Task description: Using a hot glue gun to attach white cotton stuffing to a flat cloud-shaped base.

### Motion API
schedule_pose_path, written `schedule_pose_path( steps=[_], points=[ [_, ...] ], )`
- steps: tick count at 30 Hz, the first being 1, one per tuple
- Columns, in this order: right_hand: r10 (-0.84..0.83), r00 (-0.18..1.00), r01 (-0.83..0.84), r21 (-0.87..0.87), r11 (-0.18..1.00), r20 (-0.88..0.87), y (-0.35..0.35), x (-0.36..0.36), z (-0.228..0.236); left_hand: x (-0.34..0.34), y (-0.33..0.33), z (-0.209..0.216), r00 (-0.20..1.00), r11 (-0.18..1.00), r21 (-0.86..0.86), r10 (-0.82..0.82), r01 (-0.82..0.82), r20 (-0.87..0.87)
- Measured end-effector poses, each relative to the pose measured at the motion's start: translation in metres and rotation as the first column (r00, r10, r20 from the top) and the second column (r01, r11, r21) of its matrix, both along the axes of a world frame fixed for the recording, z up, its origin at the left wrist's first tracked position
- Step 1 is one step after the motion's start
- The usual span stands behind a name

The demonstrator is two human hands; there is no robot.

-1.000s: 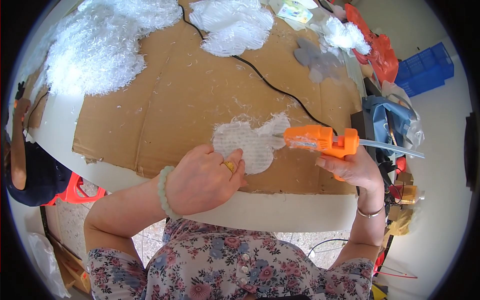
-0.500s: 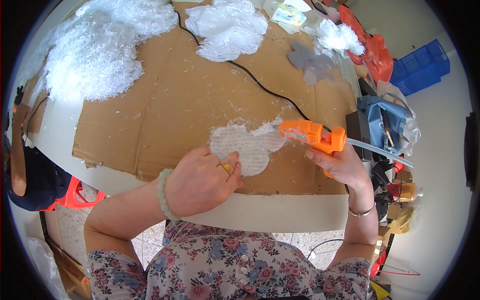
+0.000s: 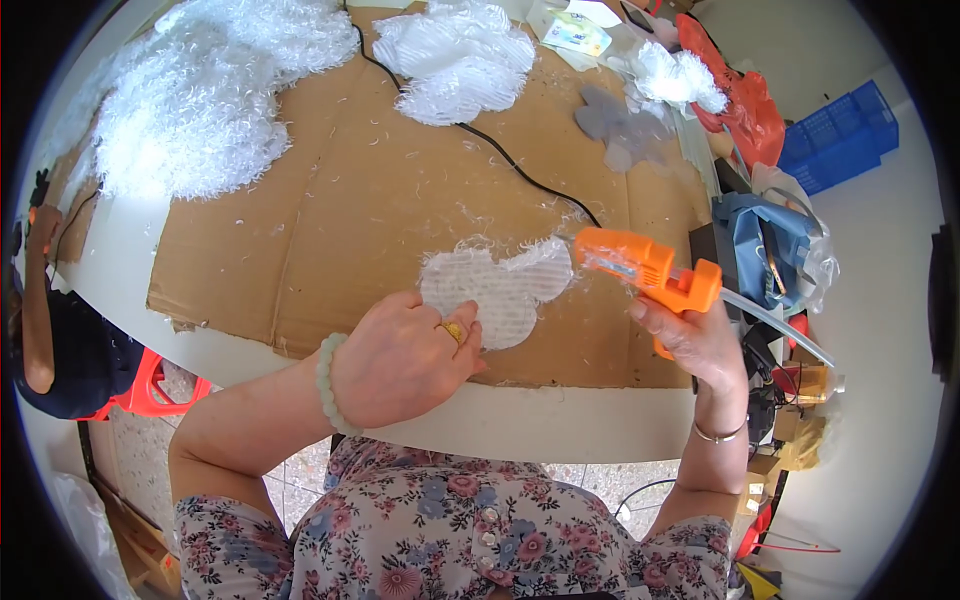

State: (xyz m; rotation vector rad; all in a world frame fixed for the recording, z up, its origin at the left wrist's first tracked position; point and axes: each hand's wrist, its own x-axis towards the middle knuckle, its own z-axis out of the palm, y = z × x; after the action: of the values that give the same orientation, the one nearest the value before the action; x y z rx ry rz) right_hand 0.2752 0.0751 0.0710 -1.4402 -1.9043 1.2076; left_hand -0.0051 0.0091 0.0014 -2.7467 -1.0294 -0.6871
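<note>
Glue gun (image 3: 630, 258) looks like smooth plastic, white cutout (image 3: 505, 300) kinda ribbed, fuzzy-edged cloth, cardboard (image 3: 400, 200) matt, upper-left pile (image 3: 195, 110) shiny and shaggy.

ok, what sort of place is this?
Probably a small craft workshop or hand-assembly room. The person's right hand holds an orange glue gun, a cardboard sheet covers much of the white table, and a heap of fluffy white material lies at the far left.
</note>
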Motion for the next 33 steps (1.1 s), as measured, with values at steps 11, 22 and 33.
schedule_pose_path(
  steps=[11,22,33],
  points=[
    [-0.018,1.000,0.016,-0.104,0.994,-0.022,-0.009,0.023,0.003,-0.002,-0.003,-0.002,0.999,0.999,0.000,0.035,-0.035,-0.028],
    [0.077,0.997,-0.077,-0.183,0.980,-0.005,0.016,-0.031,-0.017,-0.002,-0.003,-0.001,0.999,0.999,-0.011,0.034,-0.035,-0.031],
    [0.139,0.984,-0.169,-0.360,0.917,-0.108,0.022,-0.028,-0.019,-0.002,0.001,-0.004,0.998,0.999,0.052,-0.011,0.008,0.055]
  ],
)
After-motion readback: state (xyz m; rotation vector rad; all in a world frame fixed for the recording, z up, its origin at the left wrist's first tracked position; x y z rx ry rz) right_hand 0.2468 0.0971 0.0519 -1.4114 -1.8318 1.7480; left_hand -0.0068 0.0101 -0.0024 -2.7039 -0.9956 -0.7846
